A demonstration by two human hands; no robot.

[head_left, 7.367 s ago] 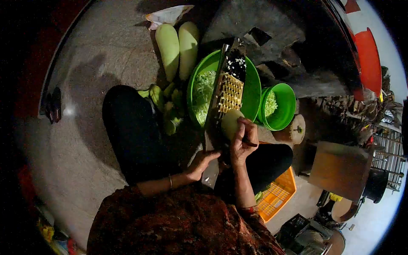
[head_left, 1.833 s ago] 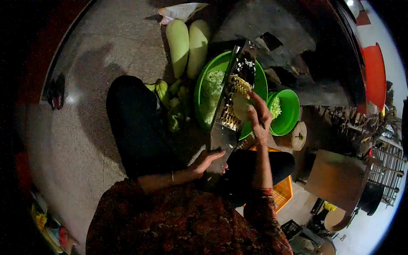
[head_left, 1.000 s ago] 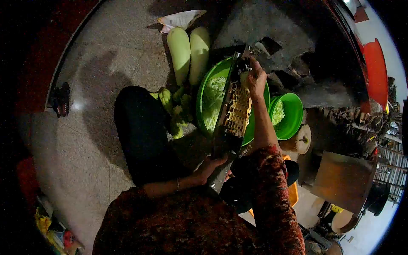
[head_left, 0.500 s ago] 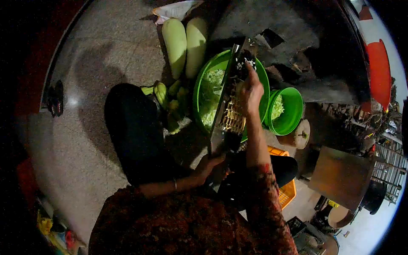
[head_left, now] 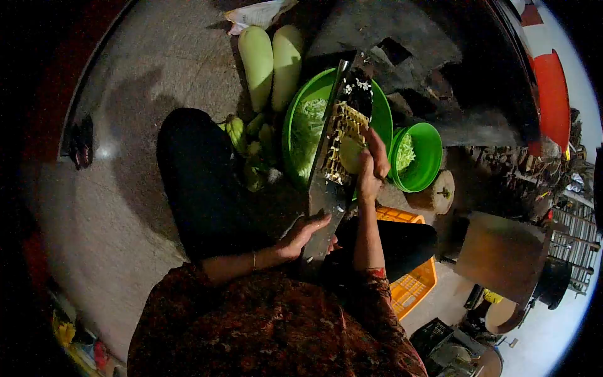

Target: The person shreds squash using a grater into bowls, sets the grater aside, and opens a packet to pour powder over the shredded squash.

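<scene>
A long dark grater board (head_left: 325,200) slants over a large green basin (head_left: 288,135), its brass-coloured toothed section in the middle. My left hand (head_left: 306,237) grips the near end of this board, fingers wrapped round its edge. On the toothed section, my right hand (head_left: 373,166) is closed on a pale round piece of gourd (head_left: 350,152), pressed flat to the board. White bits cling to the far end. Pale green shreds (head_left: 308,141) lie in the basin. Beside it, a smaller green bucket (head_left: 430,157) holds more shreds (head_left: 406,153).
Two whole pale green gourds (head_left: 256,70) lie left of the basin. Gourd scraps (head_left: 256,166) sit near my bent knee. An orange crate (head_left: 419,286) is to my right, with a round wooden block (head_left: 442,190) and a low wooden table (head_left: 500,256) beyond. Dark ledge (head_left: 414,38) ahead.
My right hand has slid from the far end of the board toward me, and the gourd piece under it now shows. The board has shifted slightly toward me and left.
</scene>
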